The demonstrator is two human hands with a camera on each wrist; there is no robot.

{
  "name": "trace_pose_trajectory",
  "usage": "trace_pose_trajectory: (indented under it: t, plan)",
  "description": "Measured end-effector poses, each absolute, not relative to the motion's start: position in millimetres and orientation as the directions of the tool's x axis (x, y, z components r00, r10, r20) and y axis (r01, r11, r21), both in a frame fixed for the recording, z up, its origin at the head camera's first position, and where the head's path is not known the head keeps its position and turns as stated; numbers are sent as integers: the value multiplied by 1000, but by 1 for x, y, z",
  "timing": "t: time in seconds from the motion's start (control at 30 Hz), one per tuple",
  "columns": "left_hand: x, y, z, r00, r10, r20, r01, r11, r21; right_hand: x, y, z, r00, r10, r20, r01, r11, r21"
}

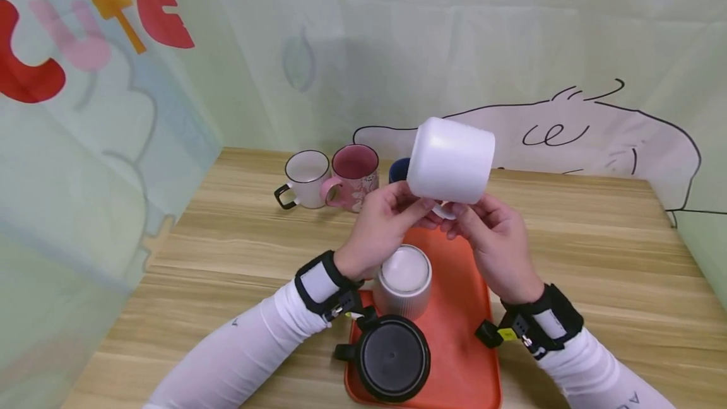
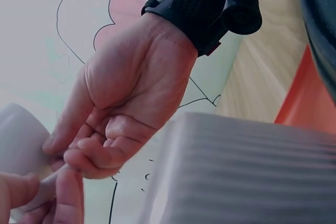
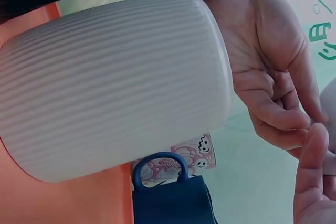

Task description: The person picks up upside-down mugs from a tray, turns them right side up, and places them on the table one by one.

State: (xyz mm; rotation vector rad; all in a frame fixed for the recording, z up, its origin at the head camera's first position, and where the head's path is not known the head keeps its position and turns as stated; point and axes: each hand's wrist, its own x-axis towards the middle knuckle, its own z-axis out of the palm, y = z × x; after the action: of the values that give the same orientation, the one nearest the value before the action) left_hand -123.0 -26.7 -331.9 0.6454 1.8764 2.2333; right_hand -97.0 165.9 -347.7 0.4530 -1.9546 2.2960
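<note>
A plain white mug (image 1: 451, 160) is held in the air, tipped on its side with its handle (image 1: 443, 211) pointing down. My left hand (image 1: 377, 229) pinches the handle from the left, and my right hand (image 1: 502, 248) pinches it from the right. The fingertips of both hands nearly meet there. Part of the mug (image 2: 21, 137) shows at the left edge of the left wrist view, beyond the right hand (image 2: 128, 93). Below the hands, a ribbed light mug (image 1: 404, 276) stands bottom up on an orange tray (image 1: 460, 308). Nearer me, a black mug (image 1: 393, 358) also sits bottom up.
At the back of the wooden table (image 1: 244, 226) stand a white mug with a black rim (image 1: 307, 172) and a pink mug (image 1: 354, 175), both upright. A dark blue mug (image 1: 399, 170) is partly hidden beside them. A printed cloth (image 1: 397, 36) hangs behind.
</note>
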Motion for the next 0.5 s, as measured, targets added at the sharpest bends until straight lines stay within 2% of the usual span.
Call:
trace_pose_trajectory:
  t: [0.17,0.33,0.5]
  plan:
    - [-124,-29,-332,-881,429,200,131,-184,974,-97,169,-348,-942,-108,318,-296,-181,-938]
    - [-127,-35,-329,-857,466,220,183,-124,975,-97,175,-348,-939,-90,332,-319,-138,-938]
    - [-132,-44,-328,-875,431,222,220,-56,974,-101,185,-350,-931,-57,360,-352,-119,-929]
